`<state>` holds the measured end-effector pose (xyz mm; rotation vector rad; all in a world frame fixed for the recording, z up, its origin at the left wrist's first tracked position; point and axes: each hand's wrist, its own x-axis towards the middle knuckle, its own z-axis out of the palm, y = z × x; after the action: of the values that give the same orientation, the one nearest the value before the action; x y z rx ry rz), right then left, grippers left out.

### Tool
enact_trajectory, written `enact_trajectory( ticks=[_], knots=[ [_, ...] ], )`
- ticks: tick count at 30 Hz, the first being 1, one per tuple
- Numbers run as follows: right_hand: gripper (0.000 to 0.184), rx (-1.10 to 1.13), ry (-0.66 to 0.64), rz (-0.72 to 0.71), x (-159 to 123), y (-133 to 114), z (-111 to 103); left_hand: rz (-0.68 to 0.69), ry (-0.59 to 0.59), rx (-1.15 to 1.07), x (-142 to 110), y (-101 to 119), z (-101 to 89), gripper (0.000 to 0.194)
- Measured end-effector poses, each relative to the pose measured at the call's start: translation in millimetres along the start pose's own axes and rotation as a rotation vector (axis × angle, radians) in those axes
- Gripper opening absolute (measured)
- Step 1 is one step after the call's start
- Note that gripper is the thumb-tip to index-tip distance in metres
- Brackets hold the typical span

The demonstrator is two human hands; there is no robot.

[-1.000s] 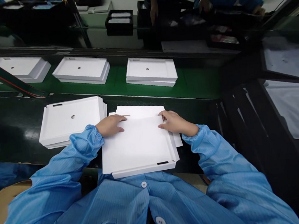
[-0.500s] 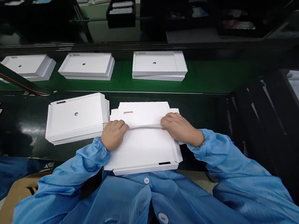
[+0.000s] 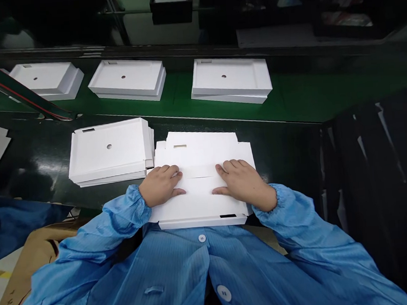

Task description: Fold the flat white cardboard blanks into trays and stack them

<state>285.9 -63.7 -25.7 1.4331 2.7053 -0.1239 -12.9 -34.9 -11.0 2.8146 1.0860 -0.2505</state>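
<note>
A white cardboard box blank [image 3: 200, 199] lies in front of me against my blue coat, with a crease across its middle, a small slot in its far panel and a dark slot along its near raised edge. On its left part rests my left hand [image 3: 160, 185], open, fingertips on the crease and thumb spread toward me. My right hand [image 3: 240, 180] presses the right part the same way, open, with its thumb apart from the fingers. Just left of the blank is a stack of white box trays [image 3: 109, 150], the top one with a round hole; the stack's right corner meets the blank.
On the green strip [image 3: 297, 93] behind stand several white box piles, one [image 3: 231, 80] straight ahead. A slanted dark green strap [image 3: 18, 87] crosses at left. Black partitions [image 3: 369, 158] rise on the right. A brown carton [image 3: 35, 255] is at lower left, near a person's blue sleeve [image 3: 15, 223].
The blank's far panel has flattened out, and its raised fold is now pressed down. My thumbs have come out from the fold onto the near panel. The view has shifted slightly.
</note>
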Motion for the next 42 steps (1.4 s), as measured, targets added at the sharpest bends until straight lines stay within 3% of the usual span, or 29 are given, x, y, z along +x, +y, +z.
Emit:
enact_trajectory(
  ticks=[4, 9, 18, 29, 38, 42],
  knots=[
    [0.066, 0.056, 0.002, -0.016, 5, -2, -3, -0.025, -0.012, -0.024, 14, 2, -0.7, 0.054],
    [0.062, 0.076, 0.015, -0.036, 8, -1, -3, -0.048, -0.015, -0.047, 24, 12, 7.8, 0.069],
    [0.059, 0.059, 0.046, -0.131, 11, 4, 4, -0.044, -0.065, 0.053, 33, 18, -1.3, 0.052],
    [0.043, 0.086, 0.065, -0.129, 14, 12, 1, -0.021, 0.009, 0.050, 30, 19, 1.6, 0.047],
    [0.037, 0.006, 0.247, -0.187, 20, 11, 16, 0.051, 0.220, 0.127, 38, 19, 13.8, 0.025],
    [0.030, -0.056, 0.251, -0.211, 20, 10, 17, 0.050, 0.312, 0.160, 40, 22, 21.3, 0.026]
  ],
)
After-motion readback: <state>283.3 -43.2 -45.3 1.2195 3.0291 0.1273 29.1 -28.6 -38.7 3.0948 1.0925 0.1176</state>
